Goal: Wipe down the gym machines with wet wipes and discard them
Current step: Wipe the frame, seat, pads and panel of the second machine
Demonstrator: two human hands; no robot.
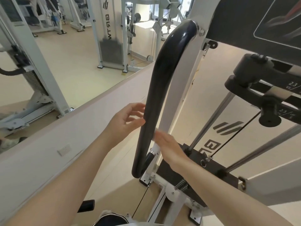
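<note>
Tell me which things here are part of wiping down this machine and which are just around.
Part of the job:
black padded bar
left hand, open beside the bar
right hand, open against the bar; blurred, wipe not discernible

Just around:
weight stack
wall mirror
wall socket

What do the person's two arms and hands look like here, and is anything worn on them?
Both forearms are bare: no sleeves reach into view. The left hand and the right hand wear no gloves, and no watch, ring or bracelet shows. The right hand is slightly blurred, so small details there cannot be told.
</note>
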